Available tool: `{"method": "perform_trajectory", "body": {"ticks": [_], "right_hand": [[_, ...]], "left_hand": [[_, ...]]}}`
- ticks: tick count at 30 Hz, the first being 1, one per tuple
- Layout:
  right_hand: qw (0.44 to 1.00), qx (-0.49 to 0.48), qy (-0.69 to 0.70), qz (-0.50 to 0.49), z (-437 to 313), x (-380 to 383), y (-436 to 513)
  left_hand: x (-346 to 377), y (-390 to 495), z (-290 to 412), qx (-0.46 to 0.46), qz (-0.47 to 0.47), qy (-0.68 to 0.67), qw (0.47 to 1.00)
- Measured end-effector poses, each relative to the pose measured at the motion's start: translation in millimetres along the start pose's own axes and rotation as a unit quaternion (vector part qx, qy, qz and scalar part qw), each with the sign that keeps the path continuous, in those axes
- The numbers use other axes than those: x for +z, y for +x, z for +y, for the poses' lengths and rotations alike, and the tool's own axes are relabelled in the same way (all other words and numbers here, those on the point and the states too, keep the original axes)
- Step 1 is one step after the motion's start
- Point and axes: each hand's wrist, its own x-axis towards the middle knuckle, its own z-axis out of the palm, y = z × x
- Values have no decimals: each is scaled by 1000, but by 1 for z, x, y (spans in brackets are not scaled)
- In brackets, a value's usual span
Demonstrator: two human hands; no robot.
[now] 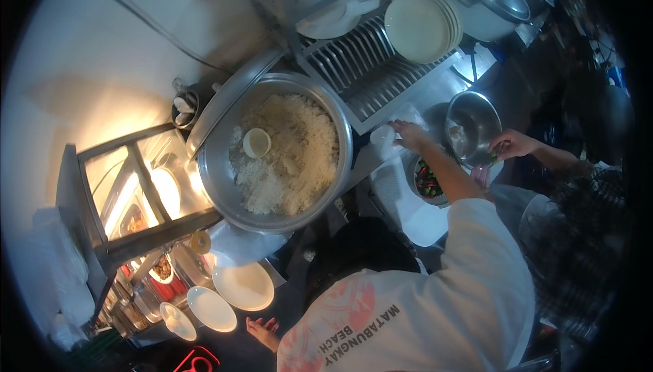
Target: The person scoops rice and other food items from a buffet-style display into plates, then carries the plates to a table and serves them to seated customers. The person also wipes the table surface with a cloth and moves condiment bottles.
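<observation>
My left hand (262, 330) is at lower left, empty, its fingers apart and slightly curled, beside several white oval plates (243, 284). My right hand (406, 134) reaches out over a crumpled clear plastic bag (383, 137) by the corner of the dish rack; its fingers are spread, and whether they touch the bag I cannot tell. Beneath that forearm stands a round basket of small red and green produce (427, 177), seemingly chilies. Left of my right arm, a big metal pot of cooked white rice (306, 152) has a pale cup (256, 143) lying in the rice.
A co-worker's hand (510, 145) holds something small and green near a steel bowl (472, 127) at right. Beyond the pot is a metal dish rack (357, 81) with stacked plates (418, 27). A lit metal-framed food case (148, 188) stands left. The pot's lid (229, 101) leans on its rim.
</observation>
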Motion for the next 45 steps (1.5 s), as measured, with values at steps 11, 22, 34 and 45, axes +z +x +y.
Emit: {"method": "perform_trajectory", "body": {"ticks": [11, 22, 34, 45], "right_hand": [[925, 196, 279, 169, -98, -191, -90], [888, -4, 448, 107, -41, -119, -61], [869, 218, 218, 388, -52, -250, -74], [825, -430, 365, 13, -385, -138, -109]], "left_hand": [[139, -81, 180, 436, -327, 114, 831], [253, -132, 222, 384, -469, 239, 759], [219, -110, 218, 226, -396, -115, 882], [156, -92, 193, -63, -455, -343, 819]]}}
